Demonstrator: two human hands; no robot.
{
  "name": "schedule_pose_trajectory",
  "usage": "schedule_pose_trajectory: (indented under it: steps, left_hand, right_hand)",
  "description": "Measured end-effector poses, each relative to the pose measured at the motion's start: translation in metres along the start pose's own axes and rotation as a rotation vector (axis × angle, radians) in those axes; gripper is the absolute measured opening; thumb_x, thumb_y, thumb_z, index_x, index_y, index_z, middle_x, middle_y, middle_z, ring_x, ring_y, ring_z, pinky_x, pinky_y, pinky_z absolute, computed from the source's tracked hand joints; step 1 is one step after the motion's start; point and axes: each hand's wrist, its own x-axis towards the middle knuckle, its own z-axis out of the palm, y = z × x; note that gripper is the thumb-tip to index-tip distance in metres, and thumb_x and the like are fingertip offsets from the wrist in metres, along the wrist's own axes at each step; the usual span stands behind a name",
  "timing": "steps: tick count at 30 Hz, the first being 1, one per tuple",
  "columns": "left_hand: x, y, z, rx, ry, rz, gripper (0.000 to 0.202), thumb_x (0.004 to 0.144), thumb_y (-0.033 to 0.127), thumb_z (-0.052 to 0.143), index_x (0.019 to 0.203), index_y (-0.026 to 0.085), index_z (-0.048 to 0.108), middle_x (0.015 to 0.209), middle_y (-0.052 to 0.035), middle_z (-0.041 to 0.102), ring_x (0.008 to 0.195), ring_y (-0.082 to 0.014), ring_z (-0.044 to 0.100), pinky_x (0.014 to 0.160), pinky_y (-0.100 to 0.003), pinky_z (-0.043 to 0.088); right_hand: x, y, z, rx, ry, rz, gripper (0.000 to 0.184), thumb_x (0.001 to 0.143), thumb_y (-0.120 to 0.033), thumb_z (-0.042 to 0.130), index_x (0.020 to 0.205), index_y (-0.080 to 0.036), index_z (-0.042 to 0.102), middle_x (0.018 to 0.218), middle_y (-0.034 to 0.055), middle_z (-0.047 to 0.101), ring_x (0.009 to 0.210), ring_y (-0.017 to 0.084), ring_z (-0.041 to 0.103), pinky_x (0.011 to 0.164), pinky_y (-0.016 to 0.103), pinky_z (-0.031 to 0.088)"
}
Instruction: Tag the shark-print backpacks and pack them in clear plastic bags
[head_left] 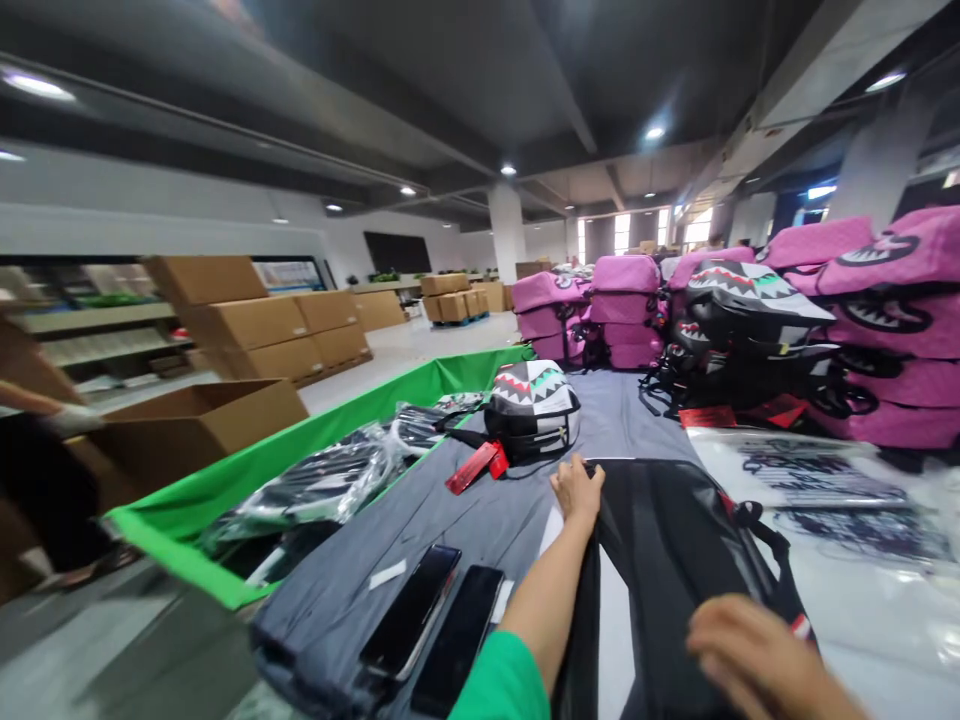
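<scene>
Left hand (577, 490) half-closed on a glossy black backpack's (660, 570) top edge; right hand (757, 650) rests on it, slightly curled (grip unclear).

glossy black backpack (660, 580), matt grey cloth (525, 520), smooth glass phone (410, 610), matt cardboard box (195, 430)
</scene>
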Motion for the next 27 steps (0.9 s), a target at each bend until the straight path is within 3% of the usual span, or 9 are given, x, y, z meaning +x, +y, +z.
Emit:
schedule_pose_trajectory:
  steps: [3, 5, 7, 11, 15, 18, 20, 23, 27]
  left_hand:
    - [0.011, -0.002, -0.012, 0.078, -0.124, 0.073, 0.049, 0.093, 0.053, 0.056, 0.123, 0.014, 0.061, 0.115, -0.0197, 0.068, 0.119, -0.036, 0.06, 0.102, -0.05, 0.042]
    - [0.011, -0.001, -0.024, 0.12, -0.209, 0.126, 0.068, 0.089, 0.066, 0.057, 0.134, 0.014, 0.056, 0.12, -0.0219, 0.068, 0.123, -0.0399, 0.058, 0.102, -0.055, 0.043]
    - [0.003, 0.001, -0.034, 0.199, -0.21, 0.257, 0.08, 0.087, 0.07, 0.056, 0.146, 0.017, 0.046, 0.134, -0.0232, 0.061, 0.134, -0.044, 0.048, 0.107, -0.062, 0.037]
    - [-0.027, 0.022, -0.038, 0.231, -0.156, 0.667, 0.07, 0.096, 0.058, 0.052, 0.152, 0.019, 0.039, 0.155, -0.0181, 0.044, 0.151, -0.0433, 0.024, 0.12, -0.063, 0.024]
    - [-0.043, 0.077, -0.013, -0.047, -0.351, 1.03, 0.061, 0.095, 0.025, 0.056, 0.152, 0.02, 0.036, 0.158, -0.0084, 0.043, 0.154, -0.0292, 0.022, 0.125, -0.048, 0.025]
    - [-0.045, 0.122, 0.01, -0.089, -0.52, 1.255, 0.067, 0.088, 0.013, 0.062, 0.15, 0.02, 0.037, 0.154, -0.0074, 0.049, 0.149, -0.0239, 0.034, 0.122, -0.043, 0.031]
    - [-0.047, 0.139, 0.022, 0.029, -0.549, 1.365, 0.05, 0.09, 0.021, 0.066, 0.138, 0.021, 0.051, 0.142, -0.0074, 0.06, 0.138, -0.0224, 0.049, 0.118, -0.044, 0.034]
    - [-0.051, 0.139, 0.028, 0.24, -0.356, 1.57, 0.017, 0.1, 0.026, 0.054, 0.112, 0.019, 0.064, 0.112, -0.0052, 0.074, 0.116, -0.0202, 0.063, 0.116, -0.045, 0.032]
    - [-0.063, 0.119, 0.013, 0.404, -0.03, 1.657, 0.021, 0.097, 0.011, 0.045, 0.1, 0.01, 0.066, 0.078, -0.0065, 0.07, 0.084, -0.0207, 0.069, 0.098, -0.038, 0.042]
  right_hand:
    - [0.002, 0.048, -0.068, -0.178, 0.45, 0.431, 0.044, 0.075, -0.065, 0.054, 0.093, -0.028, 0.067, 0.103, 0.012, 0.073, 0.095, 0.036, 0.068, 0.083, 0.05, 0.057]
    - [0.009, 0.081, -0.087, -0.07, 0.464, 0.821, 0.056, 0.065, -0.07, 0.057, 0.095, -0.023, 0.062, 0.092, 0.0176, 0.07, 0.092, 0.04, 0.067, 0.079, 0.054, 0.055]
    - [0.019, 0.105, -0.086, 0.065, 0.412, 0.998, 0.062, 0.063, -0.076, 0.054, 0.092, -0.021, 0.06, 0.074, 0.0158, 0.066, 0.071, 0.037, 0.066, 0.063, 0.051, 0.054]
    - [0.041, 0.112, -0.07, 0.209, 0.486, 0.89, 0.066, 0.061, -0.083, 0.044, 0.083, -0.022, 0.054, 0.061, 0.0068, 0.058, 0.053, 0.022, 0.054, 0.051, 0.034, 0.044]
    - [0.056, 0.078, -0.084, 0.187, 0.591, 0.66, 0.064, 0.058, -0.08, 0.053, 0.087, -0.023, 0.054, 0.065, 0.0024, 0.059, 0.061, 0.021, 0.054, 0.056, 0.032, 0.043]
    - [0.054, 0.045, -0.096, 0.021, 0.451, 0.409, 0.049, 0.06, -0.068, 0.064, 0.08, -0.024, 0.058, 0.069, 0.0018, 0.064, 0.064, 0.021, 0.058, 0.061, 0.032, 0.046]
    - [0.045, 0.028, -0.099, -0.09, 0.368, 0.293, 0.042, 0.066, -0.065, 0.062, 0.077, -0.025, 0.059, 0.07, 0.0015, 0.066, 0.063, 0.021, 0.06, 0.061, 0.031, 0.047]
    - [0.028, 0.017, -0.098, -0.17, 0.34, 0.303, 0.045, 0.074, -0.069, 0.055, 0.08, -0.025, 0.061, 0.06, -0.0014, 0.06, 0.052, 0.019, 0.053, 0.052, 0.029, 0.043]
    - [0.017, 0.025, -0.093, -0.208, 0.306, 0.317, 0.05, 0.077, -0.073, 0.048, 0.083, -0.025, 0.064, 0.051, -0.0036, 0.051, 0.045, 0.018, 0.049, 0.047, 0.029, 0.041]
